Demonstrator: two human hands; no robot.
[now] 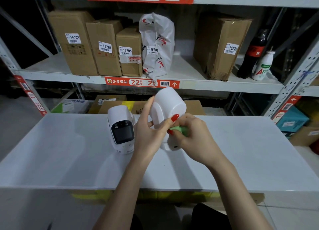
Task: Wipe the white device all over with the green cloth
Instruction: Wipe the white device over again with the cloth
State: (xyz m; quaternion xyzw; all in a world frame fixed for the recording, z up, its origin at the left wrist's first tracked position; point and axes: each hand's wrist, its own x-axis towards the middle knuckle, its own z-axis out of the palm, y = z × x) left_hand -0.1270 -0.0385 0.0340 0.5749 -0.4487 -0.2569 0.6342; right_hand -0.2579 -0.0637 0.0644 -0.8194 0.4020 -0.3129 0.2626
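Note:
A white device [168, 107] is held above the white table [69, 160], its rounded back toward me and its wide end tilted up and away. My left hand [151, 134] grips its left side, with the thumb across the body. My right hand [195, 140] grips a bunched green cloth [181, 130] and presses it against the lower right of the device. Most of the cloth is hidden inside my fingers. The device's lower end [170, 146] shows a small dark slot.
A second white device with a dark screen [121, 129] stands on the table just left of my left hand. Behind the table, shelves hold labelled cardboard boxes [103, 46], a white parcel bag [158, 46], a dark bottle [252, 57] and a white drink bottle [263, 65].

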